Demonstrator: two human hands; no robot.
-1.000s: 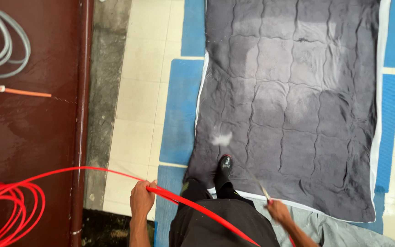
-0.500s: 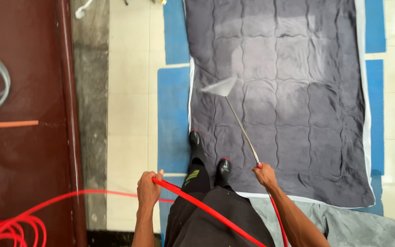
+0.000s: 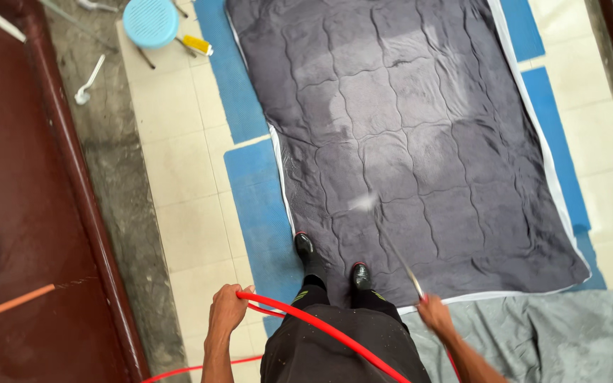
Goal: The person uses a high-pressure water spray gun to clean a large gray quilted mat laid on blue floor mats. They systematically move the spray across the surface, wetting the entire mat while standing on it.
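My left hand (image 3: 227, 311) grips a red hose (image 3: 321, 328) that runs across my black trousers toward my right side. My right hand (image 3: 434, 315) holds a thin metal spray wand (image 3: 400, 259); its tip throws a fan of water (image 3: 363, 203) onto a dark grey quilted blanket (image 3: 406, 120). The blanket lies flat on the tiled floor and is wet. My black boots (image 3: 306, 250) stand on its near edge.
Blue mats (image 3: 260, 195) lie beside the blanket on cream tiles. A light blue round basin (image 3: 150, 21) and a brush sit at the far left. A grey cloth (image 3: 555, 333) lies at lower right. A dark red floor with hoses (image 3: 8, 305) borders the left.
The view has tilted up and shifted, now showing the basin. The spray has swung from the blanket's left part toward its middle near my feet. Both hands keep their grips.
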